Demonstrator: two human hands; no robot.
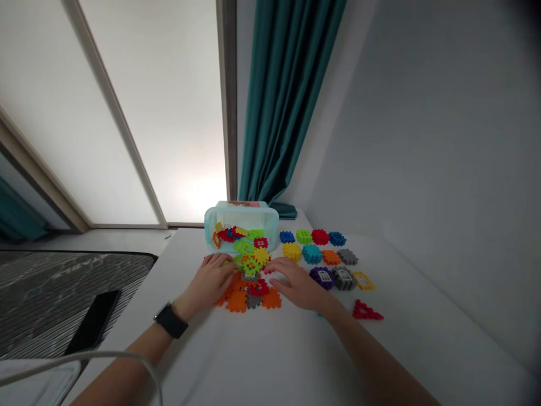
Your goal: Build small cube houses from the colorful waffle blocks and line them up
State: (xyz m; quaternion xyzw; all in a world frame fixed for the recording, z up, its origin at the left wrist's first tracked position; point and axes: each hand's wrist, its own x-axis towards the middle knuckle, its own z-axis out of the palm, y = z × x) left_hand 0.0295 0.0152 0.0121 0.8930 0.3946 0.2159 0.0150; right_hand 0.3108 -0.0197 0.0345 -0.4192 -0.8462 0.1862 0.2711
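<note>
A loose pile of toothed plastic building tiles lies in front of me, with green tiles (pixel 250 266), a yellow tile (pixel 261 257), orange tiles (pixel 236 300) and a grey tile (pixel 253 301) among them. My left hand (pixel 212 279), with a dark watch (pixel 171 320) on its wrist, rests against the pile's left side, thumb and fingers apart. On the opposite side is my right hand (pixel 296 283), its fingers spread and the tips by the red and green tiles. No tile shows in the grip of either hand, though some left fingertips are partly hidden.
A clear light-blue bin (pixel 273 223) lies on its side behind the pile, tiles spilling out. Stacks of sorted tiles stand right, including a yellow stack (pixel 291 251) and a purple stack (pixel 321 277). A red triangular piece (pixel 367 310) lies nearer. A cable (pixel 127 354) crosses lower left.
</note>
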